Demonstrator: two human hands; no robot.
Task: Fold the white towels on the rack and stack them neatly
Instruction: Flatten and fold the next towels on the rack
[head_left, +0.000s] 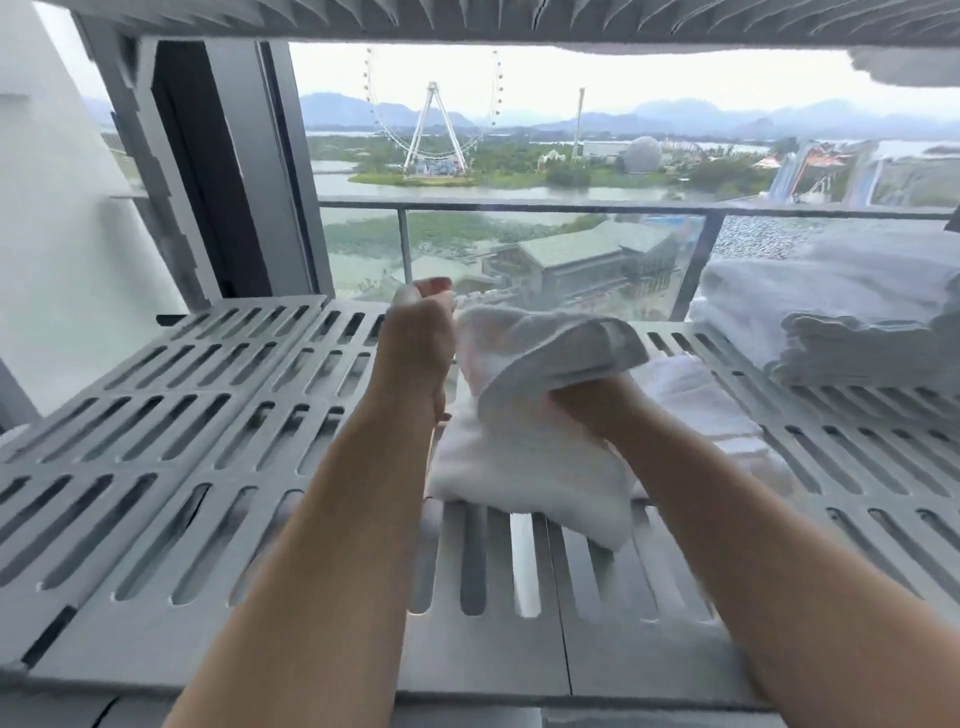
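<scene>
A small white towel (524, 447) is lifted above the grey slatted rack shelf (171, 447), with its lower part draped onto the slats. My left hand (418, 332) grips one upper corner with curled fingers. My right hand (597, 402) holds the other side from underneath, and the cloth drapes over it and hides most of the fingers. A stack of folded white towels (852, 322) sits at the right end of the shelf. Another white towel (696, 400) lies flat on the shelf just right of my right hand.
An upper rack shelf (467, 21) runs overhead, with a white towel (904, 65) hanging at its right. Behind the rack stand a dark window frame (228, 171) and a glass balcony railing (519, 208). The shelf's left half holds only bare slats.
</scene>
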